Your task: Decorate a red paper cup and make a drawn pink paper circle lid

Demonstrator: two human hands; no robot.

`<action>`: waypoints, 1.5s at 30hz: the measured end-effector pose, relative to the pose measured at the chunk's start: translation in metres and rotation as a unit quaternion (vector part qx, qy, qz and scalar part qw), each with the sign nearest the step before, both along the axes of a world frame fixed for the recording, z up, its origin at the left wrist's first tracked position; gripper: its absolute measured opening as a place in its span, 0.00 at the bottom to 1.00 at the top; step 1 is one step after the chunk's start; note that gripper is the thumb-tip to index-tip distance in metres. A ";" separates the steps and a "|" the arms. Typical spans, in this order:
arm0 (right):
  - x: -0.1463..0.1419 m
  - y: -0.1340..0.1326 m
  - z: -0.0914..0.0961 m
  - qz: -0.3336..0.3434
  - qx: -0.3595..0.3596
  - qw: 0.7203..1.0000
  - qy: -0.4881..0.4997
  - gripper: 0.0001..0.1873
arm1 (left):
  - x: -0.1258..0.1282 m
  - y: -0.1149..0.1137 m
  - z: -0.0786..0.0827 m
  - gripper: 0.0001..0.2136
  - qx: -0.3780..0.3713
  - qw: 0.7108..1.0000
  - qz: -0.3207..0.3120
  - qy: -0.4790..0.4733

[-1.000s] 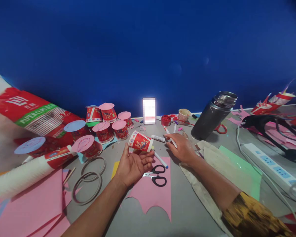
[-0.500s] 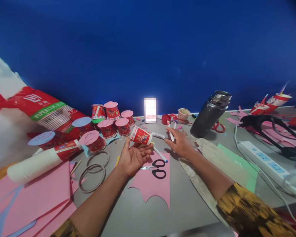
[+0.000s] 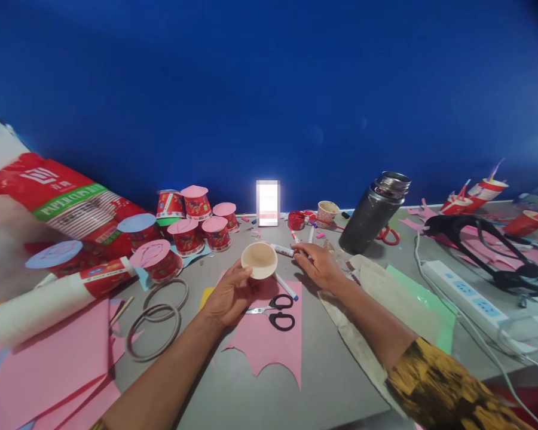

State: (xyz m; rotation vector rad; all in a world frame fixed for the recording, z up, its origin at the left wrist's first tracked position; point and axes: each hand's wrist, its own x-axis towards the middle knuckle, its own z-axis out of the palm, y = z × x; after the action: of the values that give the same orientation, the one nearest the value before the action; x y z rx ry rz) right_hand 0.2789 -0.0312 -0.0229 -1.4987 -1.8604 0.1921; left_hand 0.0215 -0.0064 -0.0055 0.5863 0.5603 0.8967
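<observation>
My left hand (image 3: 233, 295) is closed around a paper cup (image 3: 260, 261), its open pale mouth tilted toward me. The cup looks empty inside. To the right, my right hand (image 3: 318, 267) has its fingers bent over the near end of a white marker (image 3: 281, 250); the fingertips partly hide that end. Below the cup, black-handled scissors (image 3: 275, 310) lie on a cut pink sheet (image 3: 269, 346). Another white marker with a blue tip (image 3: 287, 288) rests beside them.
Several red cups with pink or blue paper tops (image 3: 186, 236) stand at left, near a cup bag (image 3: 76, 194), stacked cups (image 3: 40, 310) and tape rings (image 3: 155, 331). At right are a dark flask (image 3: 370, 215), cloth (image 3: 367, 310) and a power strip (image 3: 475, 298).
My left hand has turned the cup from lying sideways on the open palm to mouth toward me, fingers now closed on it. My right fingers have come down onto the marker's end.
</observation>
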 end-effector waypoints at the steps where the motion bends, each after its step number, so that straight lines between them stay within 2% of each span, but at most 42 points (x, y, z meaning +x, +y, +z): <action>1: -0.001 -0.001 0.000 0.001 -0.002 1.000 0.001 0.16 | 0.000 -0.001 0.001 0.32 0.011 1.000 -0.001 0.009; 6: -0.002 -0.001 0.000 0.006 0.008 1.000 0.016 0.15 | 0.005 -0.008 0.001 0.39 0.124 0.985 0.071 0.097; 9: -0.002 -0.001 0.000 0.010 0.001 1.000 0.017 0.14 | 0.007 -0.014 0.001 0.41 0.185 0.964 0.076 0.174; 12: -0.002 0.000 0.001 0.009 -0.012 1.000 0.015 0.13 | 0.007 -0.016 0.005 0.39 0.234 0.932 0.137 0.242; 15: -0.003 -0.001 0.002 0.002 -0.026 1.000 0.011 0.13 | 0.004 -0.011 0.007 0.37 0.302 0.881 0.206 0.301; 18: -0.005 -0.003 0.002 -0.002 -0.045 0.999 0.010 0.15 | -0.001 -0.001 0.001 0.35 0.368 0.807 0.250 0.387; 21: -0.005 -0.004 0.004 0.007 -0.051 0.998 0.019 0.19 | -0.007 0.007 -0.010 0.35 0.429 0.730 0.261 0.465; 23: -0.006 -0.005 0.006 0.006 -0.050 0.999 0.019 0.19 | -0.009 0.010 -0.016 0.35 0.448 0.705 0.256 0.486; 27: -0.009 -0.006 0.008 -0.011 -0.072 0.997 -0.018 0.15 | -0.011 0.012 -0.021 0.35 0.460 0.692 0.251 0.496; 32: -0.020 -0.007 0.006 -0.008 -0.117 0.991 -0.070 0.12 | -0.010 0.013 -0.020 0.36 0.452 0.706 0.245 0.487; 36: -0.026 -0.005 0.006 -0.004 -0.156 0.982 -0.107 0.11 | -0.010 0.012 -0.017 0.36 0.445 0.703 0.229 0.505; 45: -0.029 -0.002 0.009 -0.007 -0.189 0.972 -0.138 0.12 | -0.009 0.010 -0.020 0.38 0.435 0.708 0.225 0.508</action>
State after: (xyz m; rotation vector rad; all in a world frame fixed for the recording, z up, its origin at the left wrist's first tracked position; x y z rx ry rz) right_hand 0.2502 -0.0336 -0.0141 -1.8740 -2.1183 0.3650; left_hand 0.0123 0.0039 -0.0251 1.9443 1.3265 1.2582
